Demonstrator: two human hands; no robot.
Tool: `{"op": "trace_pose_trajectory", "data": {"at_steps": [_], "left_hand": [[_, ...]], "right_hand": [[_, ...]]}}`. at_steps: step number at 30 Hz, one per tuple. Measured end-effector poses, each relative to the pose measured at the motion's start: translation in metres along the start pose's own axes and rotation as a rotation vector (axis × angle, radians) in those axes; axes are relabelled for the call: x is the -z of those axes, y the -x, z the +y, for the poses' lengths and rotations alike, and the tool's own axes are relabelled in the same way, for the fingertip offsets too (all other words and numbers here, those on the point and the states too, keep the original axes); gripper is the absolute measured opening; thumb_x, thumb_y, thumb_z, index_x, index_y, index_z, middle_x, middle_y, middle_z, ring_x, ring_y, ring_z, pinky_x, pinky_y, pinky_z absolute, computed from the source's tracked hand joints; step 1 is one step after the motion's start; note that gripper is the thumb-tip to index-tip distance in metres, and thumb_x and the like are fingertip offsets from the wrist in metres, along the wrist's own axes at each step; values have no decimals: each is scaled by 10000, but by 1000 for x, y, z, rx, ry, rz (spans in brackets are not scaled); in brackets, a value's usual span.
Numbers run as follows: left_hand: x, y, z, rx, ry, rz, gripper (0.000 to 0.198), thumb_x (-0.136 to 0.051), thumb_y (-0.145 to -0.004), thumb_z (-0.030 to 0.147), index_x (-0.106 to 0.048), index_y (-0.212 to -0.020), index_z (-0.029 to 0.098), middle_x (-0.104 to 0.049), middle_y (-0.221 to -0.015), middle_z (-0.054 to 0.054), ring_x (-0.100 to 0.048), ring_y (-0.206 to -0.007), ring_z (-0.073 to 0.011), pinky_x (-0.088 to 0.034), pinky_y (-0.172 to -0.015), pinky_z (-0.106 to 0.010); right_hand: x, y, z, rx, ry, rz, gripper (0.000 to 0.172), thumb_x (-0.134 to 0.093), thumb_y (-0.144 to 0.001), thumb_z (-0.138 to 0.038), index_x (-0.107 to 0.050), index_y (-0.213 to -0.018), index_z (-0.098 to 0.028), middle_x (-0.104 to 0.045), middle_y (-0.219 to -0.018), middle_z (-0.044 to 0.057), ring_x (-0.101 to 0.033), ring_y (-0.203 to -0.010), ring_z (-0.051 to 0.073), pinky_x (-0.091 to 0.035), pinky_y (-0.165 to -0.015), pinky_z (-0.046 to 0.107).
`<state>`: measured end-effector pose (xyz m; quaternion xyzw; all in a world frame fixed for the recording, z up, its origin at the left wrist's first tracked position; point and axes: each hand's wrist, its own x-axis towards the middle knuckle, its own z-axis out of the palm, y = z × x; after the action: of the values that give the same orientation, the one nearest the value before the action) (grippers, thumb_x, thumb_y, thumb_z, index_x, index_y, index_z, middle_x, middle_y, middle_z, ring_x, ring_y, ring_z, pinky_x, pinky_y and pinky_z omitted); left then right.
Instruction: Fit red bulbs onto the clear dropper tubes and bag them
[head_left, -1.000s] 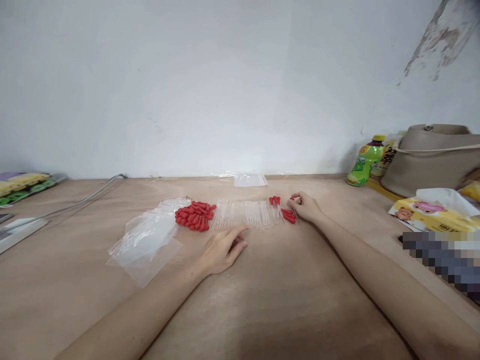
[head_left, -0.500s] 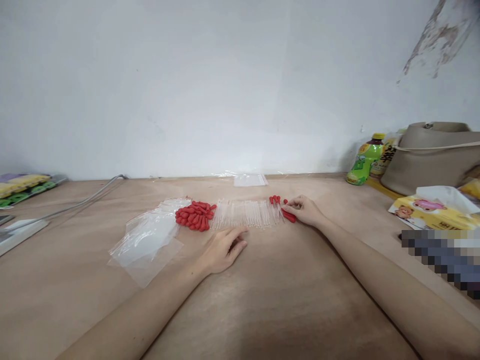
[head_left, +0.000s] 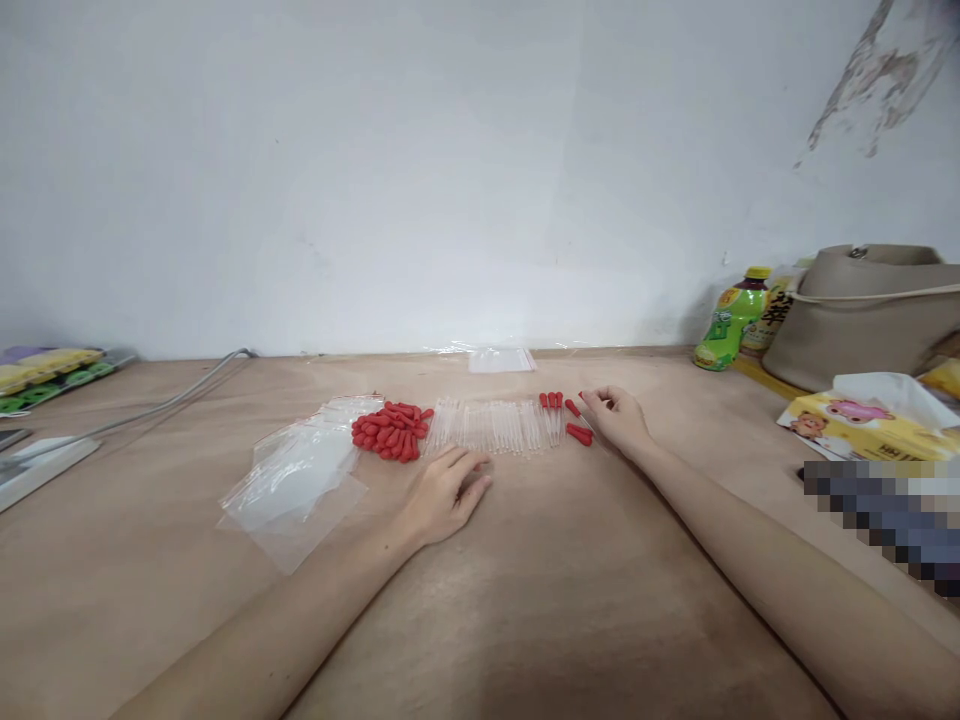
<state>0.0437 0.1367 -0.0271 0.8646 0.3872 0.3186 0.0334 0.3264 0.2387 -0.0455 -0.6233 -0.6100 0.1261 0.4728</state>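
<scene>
A row of thin clear pipette tubes [head_left: 495, 428] lies side by side on the brown tabletop. Red rubber bulbs [head_left: 388, 432] form a heap at the row's left end. On the right end, three tubes carry red bulbs [head_left: 550, 399] at their far tips. My left hand [head_left: 448, 492] rests just in front of the row, fingers loosely curved and thumb apart, holding nothing. My right hand [head_left: 616, 418] is pinched right of the row; a bit of red bulb [head_left: 581, 396] shows at its fingertips. Close beside it lie more loose red bulbs [head_left: 579, 434].
Clear zip bags [head_left: 296, 485] overlap at the left, and a white packet [head_left: 501, 360] lies against the wall. A grey cable [head_left: 187, 395] runs along the left. Rightward are a green bottle [head_left: 731, 325], a beige bag [head_left: 862, 320] and a yellow tissue pack [head_left: 877, 420].
My right hand has shifted slightly right, away from the row's end, uncovering the bulb-tipped tubes and loose red bulbs. My left hand has barely moved.
</scene>
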Motion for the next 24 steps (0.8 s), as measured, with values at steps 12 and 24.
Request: {"op": "trace_pose_trajectory", "data": {"at_steps": [12,24], "left_hand": [[-3,-49,-16,355,-400,113,165,-504,-759,308,-606,-752,179,-545,-827,-86,-478,-864,-255,-367,-775,-390],[-31,-102,-4,656,-468,-101,383,-529,-664,352,-658,-830,31,-563,-970,-254,-485,-957,-373,-350,-795,-434]], "right_hand": [[-16,80,-55,755,16,-78,212,-440,-849,-294,-578,-970,-187,-603,-795,78,-533,-756,187,-433,-694,327],[-15,86,-61,793,-35,-225,171,-411,-861,-214,-562,-936,-185,-569,-823,71,-538,-719,156,-466,-652,293]]}}
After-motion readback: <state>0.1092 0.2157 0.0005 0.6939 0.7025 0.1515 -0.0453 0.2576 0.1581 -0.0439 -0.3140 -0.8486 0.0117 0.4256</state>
